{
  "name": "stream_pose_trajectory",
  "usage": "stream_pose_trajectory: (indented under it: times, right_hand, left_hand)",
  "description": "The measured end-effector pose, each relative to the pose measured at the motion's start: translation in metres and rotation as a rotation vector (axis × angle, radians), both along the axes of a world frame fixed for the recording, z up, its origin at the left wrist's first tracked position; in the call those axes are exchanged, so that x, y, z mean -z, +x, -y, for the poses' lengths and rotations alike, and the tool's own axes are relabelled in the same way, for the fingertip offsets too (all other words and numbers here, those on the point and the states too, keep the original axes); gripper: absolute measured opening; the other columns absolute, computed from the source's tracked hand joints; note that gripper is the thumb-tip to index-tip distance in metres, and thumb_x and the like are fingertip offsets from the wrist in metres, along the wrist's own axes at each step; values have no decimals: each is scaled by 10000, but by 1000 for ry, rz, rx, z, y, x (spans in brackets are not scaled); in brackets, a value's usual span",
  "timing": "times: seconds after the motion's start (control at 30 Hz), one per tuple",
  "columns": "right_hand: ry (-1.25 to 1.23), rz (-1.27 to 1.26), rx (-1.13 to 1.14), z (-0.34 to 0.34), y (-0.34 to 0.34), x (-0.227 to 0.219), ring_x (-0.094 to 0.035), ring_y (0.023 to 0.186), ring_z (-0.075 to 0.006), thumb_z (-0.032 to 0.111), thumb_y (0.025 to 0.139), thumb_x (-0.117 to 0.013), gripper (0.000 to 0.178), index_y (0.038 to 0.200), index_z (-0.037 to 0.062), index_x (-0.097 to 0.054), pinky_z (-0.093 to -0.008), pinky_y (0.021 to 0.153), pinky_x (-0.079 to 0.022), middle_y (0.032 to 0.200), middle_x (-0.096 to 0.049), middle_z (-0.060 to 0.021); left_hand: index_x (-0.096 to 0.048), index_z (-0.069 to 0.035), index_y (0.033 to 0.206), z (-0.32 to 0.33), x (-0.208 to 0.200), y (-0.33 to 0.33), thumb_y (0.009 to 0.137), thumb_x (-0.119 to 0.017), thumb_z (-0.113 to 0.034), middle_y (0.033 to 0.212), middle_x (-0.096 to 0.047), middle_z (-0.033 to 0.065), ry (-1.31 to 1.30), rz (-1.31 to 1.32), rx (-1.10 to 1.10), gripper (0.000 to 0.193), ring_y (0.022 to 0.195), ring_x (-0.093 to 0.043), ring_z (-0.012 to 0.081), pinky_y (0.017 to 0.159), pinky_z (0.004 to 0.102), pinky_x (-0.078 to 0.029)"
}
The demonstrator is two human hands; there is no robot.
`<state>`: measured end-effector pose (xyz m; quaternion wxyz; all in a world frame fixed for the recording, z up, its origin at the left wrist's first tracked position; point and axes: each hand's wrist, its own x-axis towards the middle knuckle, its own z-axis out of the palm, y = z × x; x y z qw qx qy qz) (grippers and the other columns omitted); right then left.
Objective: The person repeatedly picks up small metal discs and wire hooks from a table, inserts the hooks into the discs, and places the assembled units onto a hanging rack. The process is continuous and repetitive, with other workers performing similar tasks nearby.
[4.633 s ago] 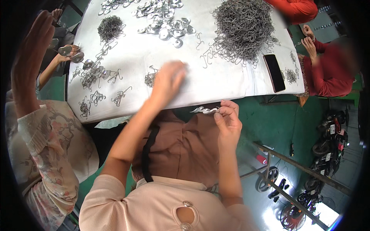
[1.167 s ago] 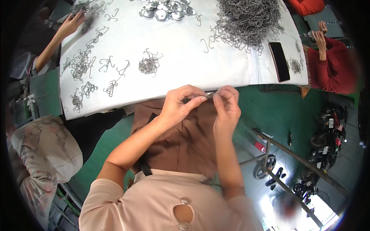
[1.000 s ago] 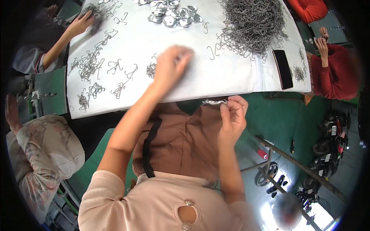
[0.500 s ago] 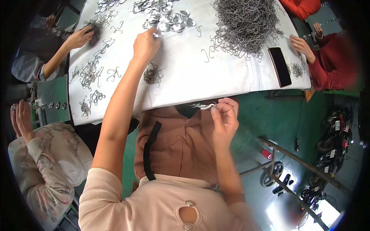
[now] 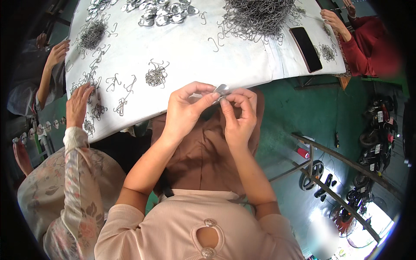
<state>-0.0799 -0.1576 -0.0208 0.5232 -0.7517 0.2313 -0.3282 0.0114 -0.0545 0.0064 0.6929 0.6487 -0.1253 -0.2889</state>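
Observation:
My left hand (image 5: pixel 188 106) is closed in a pinch on a shiny metal disc (image 5: pixel 222 88) just past the table's near edge, above my lap. Meeting it fingertip to fingertip, my right hand (image 5: pixel 240 113) is pinched on small shiny metal pieces, mostly hidden by the fingers. Whether the disc and those pieces are joined cannot be made out. On the white tabletop (image 5: pixel 190 56) beyond my hands lie a small clump of wire hooks (image 5: pixel 156 76) and a heap of silvery discs (image 5: pixel 162 12).
A big pile of wire hooks (image 5: pixel 260 17) covers the far side, with a dark phone (image 5: pixel 306 50) to its right. Loose hooks (image 5: pixel 93 34) lie at the left. Co-workers' hands (image 5: pixel 78 104) rest around the table. A metal frame (image 5: pixel 329 160) stands at lower right.
My left hand has come back from the disc heap with a disc and met my right hand. The co-worker at near left has reached onto the table. The view has shifted slightly.

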Motion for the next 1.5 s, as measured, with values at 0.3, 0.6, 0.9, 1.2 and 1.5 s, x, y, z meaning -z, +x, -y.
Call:
stream_pose_trajectory:
  times: [0.3,0.6,0.9,1.2,1.5]
  right_hand:
    - [-246,-31,-71,17,-5,6,-532,944,-229,73,763,-727,189,911,46,-612,-330,800,-441,1022,-544,-89]
    - [-305,-438,-297,123,186,14,-650,901,-280,229,812,-663,258,987,40,-678,-375,778,-497,1027,-664,-166]
    - [-635,-1083,-320,103,257,6,-639,1003,-299,254,784,-666,242,968,102,-709,-401,838,-502,1103,-659,-152]
    - [-344,-615,-451,112,166,-6,-640,699,-193,128,737,-713,178,854,5,-658,-315,660,-497,759,-667,-103]
    - [130,-577,-483,115,126,-21,-620,668,-118,100,774,-715,183,907,-11,-656,-240,596,-475,797,-675,-75]
  left_hand:
    - [-693,-23,888,-6,15,-6,787,-725,-67,866,-669,62,68,299,-32,115,777,-589,134,697,257,-468]
    - [-690,-15,873,-15,21,-6,760,-728,-68,871,-671,95,44,321,58,130,842,-615,206,795,301,-470]
    - [-689,-19,877,-31,17,-8,778,-722,-67,882,-677,72,53,329,21,115,842,-601,162,799,287,-456]
    - [-684,-2,890,-27,33,-16,772,-708,-21,863,-677,50,3,222,6,122,707,-562,95,672,229,-463]
    - [-664,23,915,-21,36,-17,816,-680,-8,876,-666,60,-94,136,-28,106,755,-608,87,685,210,-485]
